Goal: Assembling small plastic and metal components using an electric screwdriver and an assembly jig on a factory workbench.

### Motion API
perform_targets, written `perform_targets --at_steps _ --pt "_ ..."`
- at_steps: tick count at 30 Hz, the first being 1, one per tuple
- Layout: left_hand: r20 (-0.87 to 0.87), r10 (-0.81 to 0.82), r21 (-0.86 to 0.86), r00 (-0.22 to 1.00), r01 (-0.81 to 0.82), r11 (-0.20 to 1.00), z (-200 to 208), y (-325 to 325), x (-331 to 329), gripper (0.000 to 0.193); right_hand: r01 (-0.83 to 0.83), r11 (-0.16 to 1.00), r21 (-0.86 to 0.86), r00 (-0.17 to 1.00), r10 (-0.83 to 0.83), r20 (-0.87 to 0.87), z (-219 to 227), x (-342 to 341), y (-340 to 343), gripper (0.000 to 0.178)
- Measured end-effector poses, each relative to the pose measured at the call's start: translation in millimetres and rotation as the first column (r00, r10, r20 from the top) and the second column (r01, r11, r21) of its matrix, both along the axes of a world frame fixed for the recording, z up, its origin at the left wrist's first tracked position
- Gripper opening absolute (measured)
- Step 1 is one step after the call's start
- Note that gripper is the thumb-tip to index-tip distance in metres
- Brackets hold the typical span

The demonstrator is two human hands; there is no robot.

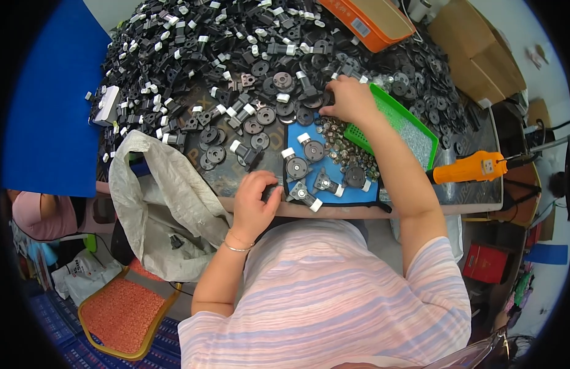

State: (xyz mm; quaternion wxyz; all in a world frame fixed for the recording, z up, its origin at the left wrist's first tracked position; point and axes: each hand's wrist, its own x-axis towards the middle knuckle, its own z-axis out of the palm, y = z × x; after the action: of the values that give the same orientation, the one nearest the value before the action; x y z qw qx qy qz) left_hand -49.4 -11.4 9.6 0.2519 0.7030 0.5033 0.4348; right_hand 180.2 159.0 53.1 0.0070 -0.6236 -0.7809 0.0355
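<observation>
Head view: left hand [257, 198] half-open, seemingly empty; right hand [351, 99] beside discs [304, 116], grip impossible to tell; possible scatter of metal bits [336, 146] from a nudged tray [358, 136].

You've 2 hands [255, 198] [354, 99], 5 white-tipped blk pcs [312, 150] on 1 blue mat [349, 197], 1 green tray [359, 136], 1 orange tool [466, 168], 1 orange bin [380, 40]; piled blk pcs [236, 37] too many to ct

This side of the right hand [351, 99], small round silvery metal pieces [338, 146] gleam; to its right, a green perforated plastic tray [359, 136] shines; to its left, round black plastic discs [302, 115] look matt.
</observation>
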Motion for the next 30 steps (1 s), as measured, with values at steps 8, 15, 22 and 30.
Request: perform_targets --at_steps 8,15,22,30 --pt "-0.011 -0.016 0.021 1.000 0.016 1.000 0.7 0.4 -0.3 0.014 -0.078 0.988 0.135 0.997 0.079 0.000 -12.3 2.9 -10.1 0.036" --pt "0.001 -0.054 0.035 0.999 0.053 0.998 3.5 -1.3 5.8 0.014 -0.295 0.950 0.108 0.947 0.305 -0.100 -6.5 5.9 -20.2 0.010" --pt "0.017 -0.022 0.051 1.000 0.021 0.998 4.9 -5.6 2.7 0.012 -0.581 0.711 0.397 0.669 0.694 -0.265 3.9 28.8 -94.1 0.008" --pt "0.015 -0.067 0.054 0.998 0.066 0.996 4.2 -6.6 10.0 0.013 -0.552 0.744 0.377 0.652 0.667 -0.362 -16.0 39.5 -140.7 0.007"
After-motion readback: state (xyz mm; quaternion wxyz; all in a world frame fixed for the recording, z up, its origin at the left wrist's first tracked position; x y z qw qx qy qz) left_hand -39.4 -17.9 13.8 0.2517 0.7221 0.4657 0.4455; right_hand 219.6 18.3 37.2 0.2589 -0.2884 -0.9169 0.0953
